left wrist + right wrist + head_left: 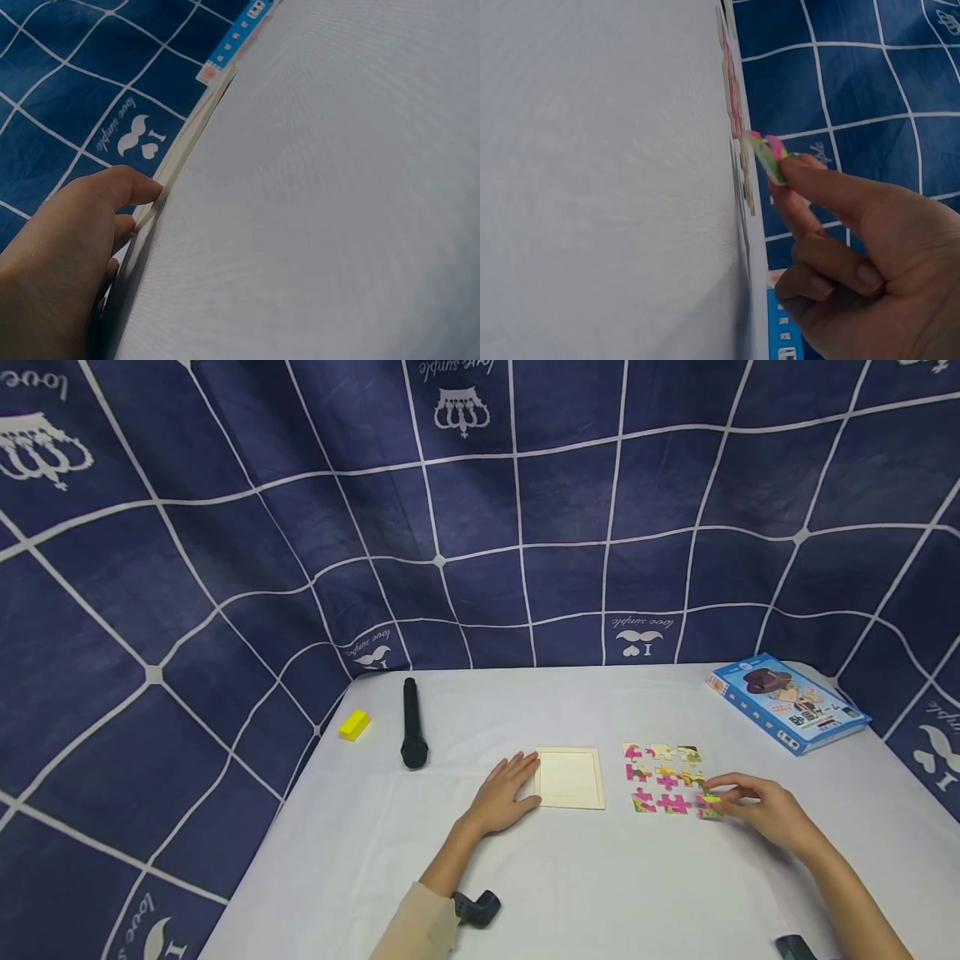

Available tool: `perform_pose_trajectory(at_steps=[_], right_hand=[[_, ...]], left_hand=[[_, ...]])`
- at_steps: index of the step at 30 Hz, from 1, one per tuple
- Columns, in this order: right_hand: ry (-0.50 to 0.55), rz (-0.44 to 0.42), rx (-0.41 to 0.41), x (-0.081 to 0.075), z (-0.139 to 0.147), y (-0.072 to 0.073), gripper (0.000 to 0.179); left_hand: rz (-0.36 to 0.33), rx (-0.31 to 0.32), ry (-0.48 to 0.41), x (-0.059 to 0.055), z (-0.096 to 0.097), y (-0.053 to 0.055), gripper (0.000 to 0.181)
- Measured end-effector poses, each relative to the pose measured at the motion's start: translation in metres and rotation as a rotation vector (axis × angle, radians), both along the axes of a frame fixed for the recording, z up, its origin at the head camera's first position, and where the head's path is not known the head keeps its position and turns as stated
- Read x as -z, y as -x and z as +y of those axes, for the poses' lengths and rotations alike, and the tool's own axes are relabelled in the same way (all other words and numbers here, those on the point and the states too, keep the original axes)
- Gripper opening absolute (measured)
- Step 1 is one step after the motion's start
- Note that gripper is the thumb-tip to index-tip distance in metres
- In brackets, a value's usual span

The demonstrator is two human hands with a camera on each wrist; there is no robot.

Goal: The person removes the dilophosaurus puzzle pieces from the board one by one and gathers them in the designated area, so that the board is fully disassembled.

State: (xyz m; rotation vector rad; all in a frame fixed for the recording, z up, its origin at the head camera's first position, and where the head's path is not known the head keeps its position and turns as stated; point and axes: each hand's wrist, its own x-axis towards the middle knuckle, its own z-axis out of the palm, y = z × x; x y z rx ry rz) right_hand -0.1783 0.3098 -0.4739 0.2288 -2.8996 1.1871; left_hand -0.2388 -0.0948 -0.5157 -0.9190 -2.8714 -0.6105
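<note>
My left hand (501, 797) lies on the white table at the left side of a square wooden puzzle frame (601, 777), its fingers spread and touching the edge. In the left wrist view, the thumb and forefinger meet the frame's thin rim (180, 154). With thumb and fingertips, my right hand (772, 817) pinches a pink and green puzzle piece (769, 159), tilted and raised off the table. Below and left of that hand, several loose puzzle pieces (673, 804) lie in rough rows, pink, yellow and green. The held piece partly covers one at the lower right corner.
A blue game box (795, 702) lies at the back right. On the left are a black microphone (412, 722) and a small yellow block (354, 725). Dark blue checked cloth (480, 585) hangs behind the white table (570, 877).
</note>
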Motion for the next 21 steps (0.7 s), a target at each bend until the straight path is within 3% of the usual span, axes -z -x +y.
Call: perform_pose_trajectory(at_steps=[7, 21], right_hand=[[-0.02, -0.02, -0.001, 0.006, -0.001, 0.001, 0.031], [-0.158, 0.051, 0.02, 0.014, -0.006, 0.005, 0.027]], left_hand=[[-0.003, 0.003, 0.001, 0.0, 0.001, 0.001, 0.063], [-0.007, -0.006, 0.001, -0.001, 0.001, 0.0, 0.063]])
